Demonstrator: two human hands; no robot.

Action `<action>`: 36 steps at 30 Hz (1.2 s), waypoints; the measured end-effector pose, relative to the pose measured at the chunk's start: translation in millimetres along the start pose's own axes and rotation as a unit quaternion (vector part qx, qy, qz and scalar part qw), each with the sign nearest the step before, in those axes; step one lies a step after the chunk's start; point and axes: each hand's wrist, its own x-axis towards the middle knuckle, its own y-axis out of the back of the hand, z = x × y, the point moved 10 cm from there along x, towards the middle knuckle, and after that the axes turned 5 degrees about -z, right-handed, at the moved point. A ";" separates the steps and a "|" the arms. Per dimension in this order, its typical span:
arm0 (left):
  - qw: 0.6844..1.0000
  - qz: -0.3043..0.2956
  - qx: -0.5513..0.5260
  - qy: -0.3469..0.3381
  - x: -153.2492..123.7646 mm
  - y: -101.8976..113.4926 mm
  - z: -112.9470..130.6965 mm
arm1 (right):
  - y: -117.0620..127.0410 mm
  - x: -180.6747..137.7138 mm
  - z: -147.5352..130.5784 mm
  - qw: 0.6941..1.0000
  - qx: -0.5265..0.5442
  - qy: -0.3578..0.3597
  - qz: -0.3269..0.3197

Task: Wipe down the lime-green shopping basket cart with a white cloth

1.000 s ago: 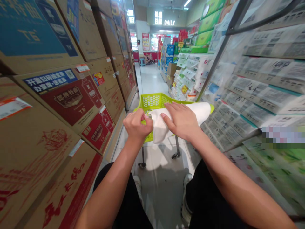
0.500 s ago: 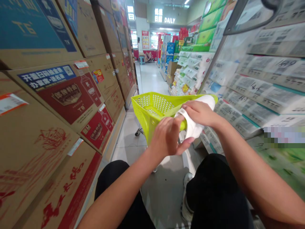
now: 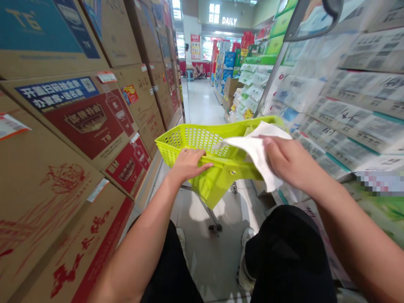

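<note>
In front of my knees stands a lime-green plastic shopping cart [image 3: 206, 185] with perforated basket walls, turned at an angle. My left hand [image 3: 189, 163] grips its near rim, fingers over the edge and thumb lying along the outside. A white cloth [image 3: 260, 147] is pinched in my right hand [image 3: 285, 158], over the cart's right end. One corner of the cloth stretches left above the basket, and another part hangs below the hand. The basket's inside shows only in part.
Stacked cardboard boxes [image 3: 78, 122] form a wall close on the left. Packs of paper goods [image 3: 341, 113] are piled on the right, beside a grey metal frame [image 3: 271, 80]. A caster [image 3: 215, 227] stands on the tiled floor near my feet. The aisle [image 3: 202, 101] runs ahead.
My left hand has moved left from the handle area beside the cloth to the rim. The cart has swung round, its near corner turning toward me. My right hand has drawn the cloth rightward.
</note>
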 end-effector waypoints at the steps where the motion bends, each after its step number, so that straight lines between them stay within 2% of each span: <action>1: 1.000 -0.009 0.004 0.000 0.3 -2.1 4.7 | -10.6 -6.9 -7.6 0.998 -0.056 0.010 -0.039; 2: 1.000 -0.011 0.001 -0.001 0.1 -1.9 8.1 | -19.3 -12.8 -10.0 0.991 -0.115 0.009 -0.067; 4: 1.000 -0.006 -0.018 0.000 -1.8 2.4 5.4 | -26.5 -19.9 -2.5 0.973 -0.214 -0.022 -0.082; 6: 0.999 -0.008 -0.028 0.021 -5.4 6.6 -13.3 | -24.8 -22.3 10.9 0.960 -0.269 -0.048 -0.067; 10: 0.992 -0.086 0.022 0.093 -14.8 -4.7 -63.9 | -16.8 -23.2 44.4 0.950 -0.299 -0.078 -0.046; 12: 0.987 -0.116 0.052 0.097 -17.8 -14.2 -69.3 | -12.6 -24.2 58.6 0.950 -0.295 -0.093 -0.038; 16: 0.989 -0.085 0.110 0.051 -16.0 -22.2 -37.4 | 6.0 -24.7 65.3 0.960 -0.245 -0.125 0.050; 19: 0.991 -0.077 0.111 0.009 -14.0 -27.2 -7.4 | 2.5 -17.2 46.7 0.975 -0.174 -0.084 0.106; 20: 0.992 -0.078 0.104 -0.003 -13.6 -27.7 0.4 | -8.2 -12.2 37.0 0.983 -0.150 -0.051 0.097; 22: 0.993 -0.078 0.084 -0.022 -13.2 -26.4 11.5 | -43.3 -2.1 17.1 0.992 -0.121 0.020 0.029; 24: 0.995 -0.072 0.064 -0.023 -13.0 -22.9 15.4 | -83.2 2.5 0.3 0.989 -0.102 0.087 -0.059; 26: 0.996 -0.068 0.050 -0.009 -12.6 -21.3 13.4 | -109.0 2.3 -9.9 0.981 -0.059 0.144 -0.115; 29: 0.995 -0.088 0.044 -0.005 -11.7 -28.1 11.2 | -106.2 6.3 -5.6 0.979 -0.021 0.184 -0.080; 31: 0.993 -0.103 0.058 -0.017 -11.1 -34.4 13.5 | -98.0 12.9 9.7 0.981 -0.084 0.170 -0.047; 34: 0.992 -0.099 0.077 -0.026 -9.8 -37.2 18.2 | -105.1 22.7 35.2 0.966 -0.208 0.123 -0.088; 36: 0.994 -0.081 0.071 -0.017 -8.8 -35.0 21.7 | -114.5 25.3 43.5 0.955 -0.249 0.103 -0.121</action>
